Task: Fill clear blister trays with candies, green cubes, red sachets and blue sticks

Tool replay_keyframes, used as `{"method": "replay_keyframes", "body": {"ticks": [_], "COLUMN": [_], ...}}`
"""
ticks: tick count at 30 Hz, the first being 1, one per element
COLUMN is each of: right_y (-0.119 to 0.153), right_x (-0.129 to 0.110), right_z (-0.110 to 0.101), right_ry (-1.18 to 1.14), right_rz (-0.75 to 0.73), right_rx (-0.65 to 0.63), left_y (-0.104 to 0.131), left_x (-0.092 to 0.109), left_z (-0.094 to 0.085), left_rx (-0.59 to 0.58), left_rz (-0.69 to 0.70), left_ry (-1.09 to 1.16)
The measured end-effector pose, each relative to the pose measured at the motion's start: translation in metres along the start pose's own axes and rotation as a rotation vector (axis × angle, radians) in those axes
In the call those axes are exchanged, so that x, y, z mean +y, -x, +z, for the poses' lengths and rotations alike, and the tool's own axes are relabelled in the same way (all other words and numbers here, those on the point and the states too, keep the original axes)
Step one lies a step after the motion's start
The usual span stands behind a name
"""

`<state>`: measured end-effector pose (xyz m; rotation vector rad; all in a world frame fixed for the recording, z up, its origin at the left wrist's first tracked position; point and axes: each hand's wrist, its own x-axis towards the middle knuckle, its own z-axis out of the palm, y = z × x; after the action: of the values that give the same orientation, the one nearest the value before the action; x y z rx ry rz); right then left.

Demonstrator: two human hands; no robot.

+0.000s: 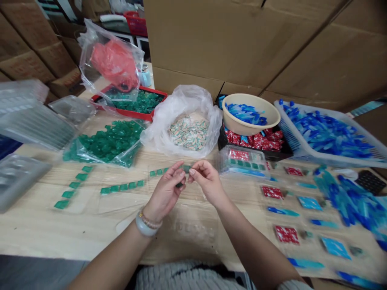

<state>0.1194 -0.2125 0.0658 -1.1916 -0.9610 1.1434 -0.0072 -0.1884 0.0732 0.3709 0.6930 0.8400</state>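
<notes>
Tabletop (39,237) = pale wood, fairly smooth; cartons (205,44) = matt brown cardboard. Green pcs (123,187) look like glossy, see-thru plastic; white bag (193,96) = thin, crinkly plastic, cream bowl (237,125) & pale crate (335,160) = hard plastic, bowl smooth. Red pkts (286,235) have shiny, film-like wrap; clothing (181,278) = matt, ribbed knit.

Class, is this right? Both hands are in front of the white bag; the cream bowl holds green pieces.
No: the head view shows blue pieces in the cream bowl, not green. The left hand and right hand are in front of the bag.
</notes>
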Motion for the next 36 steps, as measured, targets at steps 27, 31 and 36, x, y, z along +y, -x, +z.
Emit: {"method": "replay_keyframes", "body": {"ticks": [27, 31, 36], "right_y": [-0.01, -0.015, -0.015], "right_x": [-0.02, -0.034, -0.034], "right_z": [-0.006, -0.008, -0.007], "right_ry": [0.542, 0.707, 0.699], "right_rz": [-0.298, -0.325, -0.187], "right_rx": [-0.343, -0.529, -0.533], "left_y": [0.002, 0.002, -0.001], "left_x": [0.015, 0.02, 0.02], "left_z": [-0.009, -0.008, -0.008], "left_rx": [0.086, 0.076, 0.107], "left_rz": [-0.052, -0.076, -0.082], "left_ry": [-0.09, -0.235, -0.29]}}
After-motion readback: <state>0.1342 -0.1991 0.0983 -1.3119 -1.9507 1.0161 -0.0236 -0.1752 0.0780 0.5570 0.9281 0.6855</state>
